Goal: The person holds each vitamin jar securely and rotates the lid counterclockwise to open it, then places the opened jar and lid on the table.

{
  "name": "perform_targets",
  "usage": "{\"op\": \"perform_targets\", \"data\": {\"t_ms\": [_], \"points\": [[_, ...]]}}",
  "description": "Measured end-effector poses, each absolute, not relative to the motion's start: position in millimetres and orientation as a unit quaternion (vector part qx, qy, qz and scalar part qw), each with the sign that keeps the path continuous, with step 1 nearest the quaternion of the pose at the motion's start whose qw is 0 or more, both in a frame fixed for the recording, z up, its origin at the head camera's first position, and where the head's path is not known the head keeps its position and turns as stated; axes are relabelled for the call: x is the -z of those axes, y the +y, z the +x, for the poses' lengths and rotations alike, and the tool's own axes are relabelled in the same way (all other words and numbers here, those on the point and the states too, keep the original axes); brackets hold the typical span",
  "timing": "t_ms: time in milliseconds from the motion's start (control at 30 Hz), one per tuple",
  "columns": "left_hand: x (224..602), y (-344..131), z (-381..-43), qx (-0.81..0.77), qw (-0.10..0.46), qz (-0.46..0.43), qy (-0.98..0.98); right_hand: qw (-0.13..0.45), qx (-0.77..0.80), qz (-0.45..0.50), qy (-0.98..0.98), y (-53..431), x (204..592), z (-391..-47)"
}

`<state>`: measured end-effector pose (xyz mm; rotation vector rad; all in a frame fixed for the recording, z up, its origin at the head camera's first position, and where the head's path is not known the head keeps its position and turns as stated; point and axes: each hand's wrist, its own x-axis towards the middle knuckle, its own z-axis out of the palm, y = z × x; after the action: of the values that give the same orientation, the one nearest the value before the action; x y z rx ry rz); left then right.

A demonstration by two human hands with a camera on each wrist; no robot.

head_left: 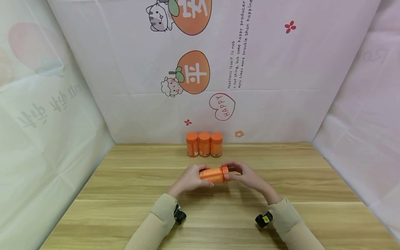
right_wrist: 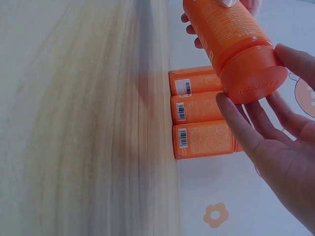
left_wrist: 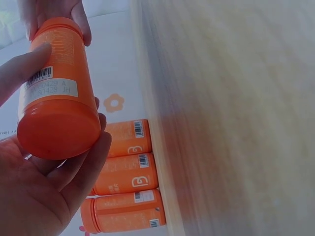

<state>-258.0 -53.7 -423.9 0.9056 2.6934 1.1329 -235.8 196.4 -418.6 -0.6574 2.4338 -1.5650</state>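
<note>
Between both hands an orange bottle [head_left: 213, 175] is held on its side above the table, its cap end toward the right. My left hand [head_left: 191, 178] grips the body near the base, thumb on one side and fingers curled underneath. In the left wrist view the bottle [left_wrist: 61, 98] shows its round base, a barcode and a printed date label. Around the cap [right_wrist: 253, 73] curl the fingertips and thumb of my right hand [head_left: 247, 176]. The cap sits on the bottle in the right wrist view, raised lettering on its top.
Three similar orange bottles [head_left: 204, 145] stand upright side by side at the back of the wooden table [head_left: 140, 180]. Directly behind them rises a white printed cloth [head_left: 150, 114]. More white cloth hangs at the left and right sides.
</note>
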Motion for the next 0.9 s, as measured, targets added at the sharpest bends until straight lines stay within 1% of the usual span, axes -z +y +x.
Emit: {"op": "perform_targets", "data": {"t_ms": [233, 533, 900], "points": [[424.3, -53.7, -258.3, -0.377, 0.045, 0.294, 0.877, 0.085, 0.54, -0.223, 0.807, 198.7, 422.4, -236.9], [424.6, -54.0, -258.0, -0.377, 0.045, 0.298, 0.876, 0.114, 0.595, -0.24, 0.758, 200.2, 423.2, -235.3], [426.3, -53.9, -258.0, -0.385, 0.055, 0.295, 0.873, 0.099, 0.607, -0.255, 0.746, 203.0, 429.3, -238.4]]}}
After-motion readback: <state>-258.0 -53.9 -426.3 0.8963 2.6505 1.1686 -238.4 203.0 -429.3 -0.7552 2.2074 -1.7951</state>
